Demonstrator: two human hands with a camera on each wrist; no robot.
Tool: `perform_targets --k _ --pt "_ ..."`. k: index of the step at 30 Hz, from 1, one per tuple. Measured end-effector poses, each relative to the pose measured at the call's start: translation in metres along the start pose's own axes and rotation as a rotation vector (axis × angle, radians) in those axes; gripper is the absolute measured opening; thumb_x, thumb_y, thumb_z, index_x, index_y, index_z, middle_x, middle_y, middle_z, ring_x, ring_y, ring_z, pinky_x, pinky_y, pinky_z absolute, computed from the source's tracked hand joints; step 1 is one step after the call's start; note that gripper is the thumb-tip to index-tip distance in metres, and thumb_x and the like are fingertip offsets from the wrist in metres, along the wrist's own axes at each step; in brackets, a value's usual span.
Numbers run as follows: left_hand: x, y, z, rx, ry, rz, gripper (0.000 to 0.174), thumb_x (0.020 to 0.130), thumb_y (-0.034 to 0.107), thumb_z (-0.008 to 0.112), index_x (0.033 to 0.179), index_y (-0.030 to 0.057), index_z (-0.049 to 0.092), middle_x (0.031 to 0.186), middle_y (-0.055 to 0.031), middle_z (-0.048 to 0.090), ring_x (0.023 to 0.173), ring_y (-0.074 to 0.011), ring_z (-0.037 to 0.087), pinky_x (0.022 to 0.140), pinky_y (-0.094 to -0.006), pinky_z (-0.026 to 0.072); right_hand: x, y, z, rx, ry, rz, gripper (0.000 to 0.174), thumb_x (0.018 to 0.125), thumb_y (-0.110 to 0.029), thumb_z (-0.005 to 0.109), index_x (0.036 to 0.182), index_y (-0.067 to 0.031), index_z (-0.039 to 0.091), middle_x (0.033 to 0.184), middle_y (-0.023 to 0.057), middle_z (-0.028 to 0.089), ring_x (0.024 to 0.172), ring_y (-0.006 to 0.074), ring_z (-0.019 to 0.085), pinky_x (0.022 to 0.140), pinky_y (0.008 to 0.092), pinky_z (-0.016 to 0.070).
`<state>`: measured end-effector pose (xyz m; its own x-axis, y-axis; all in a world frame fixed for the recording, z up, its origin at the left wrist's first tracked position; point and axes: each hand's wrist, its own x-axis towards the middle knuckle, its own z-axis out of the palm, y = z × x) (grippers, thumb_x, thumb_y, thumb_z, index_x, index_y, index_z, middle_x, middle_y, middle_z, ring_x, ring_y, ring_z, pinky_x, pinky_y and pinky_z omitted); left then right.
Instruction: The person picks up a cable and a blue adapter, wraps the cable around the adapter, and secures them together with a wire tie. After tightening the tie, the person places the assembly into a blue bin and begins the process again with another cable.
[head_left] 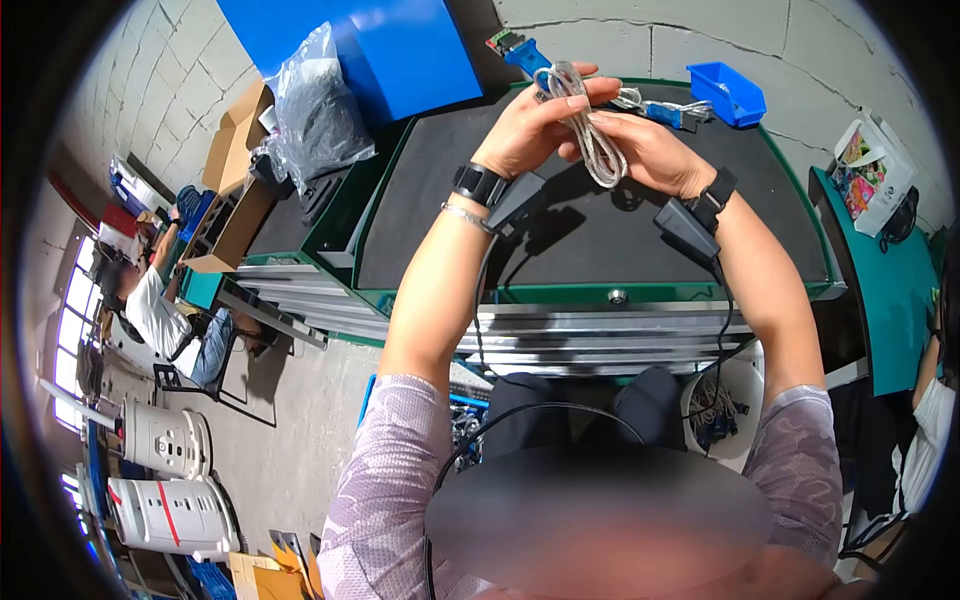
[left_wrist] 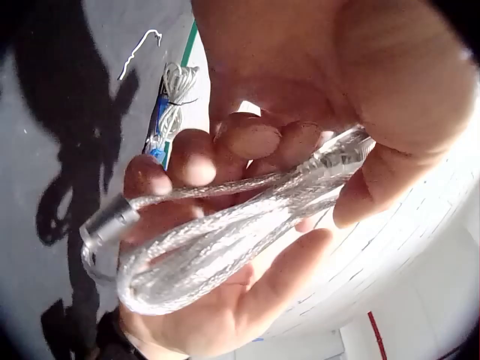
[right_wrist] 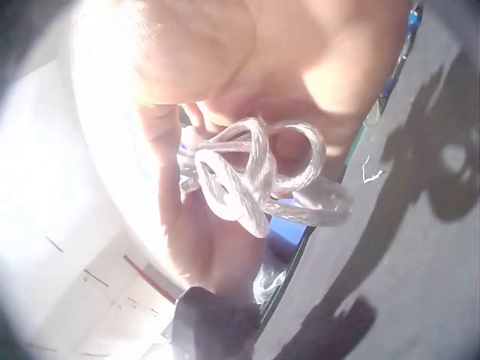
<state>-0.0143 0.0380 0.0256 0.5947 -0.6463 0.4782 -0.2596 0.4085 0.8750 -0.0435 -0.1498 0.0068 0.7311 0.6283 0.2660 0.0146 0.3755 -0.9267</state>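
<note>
Both hands meet over the back of the dark bench top in the head view, around a coiled clear-sheathed cable (head_left: 603,158). The left hand (head_left: 528,128) grips the bundle between thumb and fingers; a blue connector (head_left: 526,55) with a green end sticks out beyond it. From the other side, the right hand (head_left: 655,152) pinches the coil. Loops of the cable (left_wrist: 195,255) hang below the left hand (left_wrist: 300,75) in the left wrist view, with a grey cylinder (left_wrist: 110,220) on the cord. In the right wrist view the loops (right_wrist: 255,176) stand out beneath the right hand (right_wrist: 262,52).
A second bundled cable with a blue connector (head_left: 664,113) lies behind the right hand, near a blue bin (head_left: 727,94). Left are a plastic bag (head_left: 322,110) and cardboard box (head_left: 232,140). A white bucket (head_left: 740,400) stands below the bench. Another person (head_left: 165,315) sits far left.
</note>
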Motion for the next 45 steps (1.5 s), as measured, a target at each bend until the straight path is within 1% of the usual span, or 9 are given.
perform_targets --k 18,22,25,26,27,31,37,40,45 --pt "0.002 -0.011 -0.011 0.014 -0.065 0.054 0.070 0.093 0.035 0.056 0.146 0.0014 0.025 0.139 -0.0173 0.048 0.129 -0.0315 0.046 0.103 -0.0435 0.0433 0.004 0.010 -0.013 -0.127 -0.099 0.010 0.038 0.102 -0.030 0.045 0.119 0.0024 0.054 0.097 0.0070 0.062 0.088 0.0140 0.062 0.080 0.0264 0.0515" --pt "0.002 -0.021 -0.036 0.004 0.137 -0.025 0.049 0.099 0.036 0.049 0.136 0.0045 0.044 0.132 -0.0146 0.054 0.120 -0.0254 0.053 0.098 -0.0390 0.0442 0.002 -0.006 -0.029 -0.232 0.037 -0.212 0.035 0.102 -0.030 0.044 0.115 0.0000 0.056 0.092 0.0045 0.061 0.087 0.0122 0.061 0.079 0.0256 0.0502" --pt "-0.002 -0.027 -0.049 0.452 0.412 -0.102 0.038 0.093 0.029 0.063 0.122 0.0044 0.060 0.110 -0.0068 0.067 0.095 -0.0151 0.062 0.085 -0.0288 0.0490 0.001 -0.019 -0.042 -0.295 0.197 -0.305 0.034 0.103 -0.030 0.041 0.116 0.0002 0.053 0.090 0.0020 0.057 0.086 0.0107 0.058 0.081 0.0257 0.0499" --pt "-0.001 -0.034 -0.056 0.449 0.409 -0.104 0.038 0.093 0.029 0.063 0.122 0.0044 0.060 0.110 -0.0068 0.067 0.095 -0.0151 0.062 0.085 -0.0288 0.0490 0.006 -0.014 -0.061 -0.115 0.213 -0.278 0.027 0.094 -0.024 0.061 0.111 -0.0045 0.054 0.088 0.0046 0.063 0.081 0.0139 0.063 0.072 0.0243 0.0490" --pt "0.001 -0.042 -0.063 0.565 0.411 -0.148 0.033 0.092 0.025 0.065 0.117 0.0031 0.063 0.105 -0.0050 0.068 0.091 -0.0132 0.062 0.082 -0.0272 0.0494 0.007 -0.010 -0.064 -0.117 0.215 -0.280 0.027 0.094 -0.024 0.061 0.111 -0.0045 0.054 0.088 0.0046 0.063 0.081 0.0139 0.063 0.072 0.0243 0.0490" --pt "0.002 -0.065 -0.064 1.345 0.404 -0.178 0.027 0.088 0.020 0.066 0.113 0.0096 0.066 0.095 -0.0081 0.069 0.085 -0.0202 0.065 0.080 -0.0311 0.0510 0.010 -0.005 -0.060 -0.483 0.370 -0.313 0.034 0.103 -0.032 0.042 0.111 -0.0022 0.055 0.090 0.0000 0.057 0.084 0.0081 0.056 0.077 0.0240 0.0477" --pt "0.004 -0.068 -0.069 1.382 0.314 -0.220 0.034 0.088 0.034 0.065 0.109 0.0086 0.067 0.094 -0.0115 0.070 0.090 -0.0245 0.067 0.080 -0.0348 0.0512 0.013 0.004 -0.061 -0.792 0.394 -0.333 0.035 0.104 -0.031 0.040 0.108 -0.0002 0.055 0.086 0.0000 0.056 0.081 0.0079 0.053 0.074 0.0226 0.0431" --pt "0.023 -0.066 -0.066 1.328 0.438 -0.719 0.053 0.085 0.050 0.062 0.109 0.0035 0.068 0.102 -0.0150 0.070 0.101 -0.0326 0.065 0.088 -0.0373 0.0511 0.012 0.011 -0.056 -0.995 0.391 -0.412 0.030 0.103 -0.026 0.042 0.105 0.0012 0.053 0.085 0.0039 0.057 0.080 0.0129 0.054 0.076 0.0287 0.0447" --pt "0.052 -0.055 -0.034 1.597 0.309 -0.913 0.047 0.083 0.041 0.064 0.100 -0.0029 0.068 0.090 -0.0164 0.070 0.085 -0.0264 0.069 0.076 -0.0363 0.0530 0.009 0.013 -0.044 -1.148 0.369 -0.531 0.021 0.101 -0.018 0.045 0.106 0.0021 0.049 0.089 0.0124 0.059 0.082 0.0245 0.057 0.077 0.0348 0.0461"
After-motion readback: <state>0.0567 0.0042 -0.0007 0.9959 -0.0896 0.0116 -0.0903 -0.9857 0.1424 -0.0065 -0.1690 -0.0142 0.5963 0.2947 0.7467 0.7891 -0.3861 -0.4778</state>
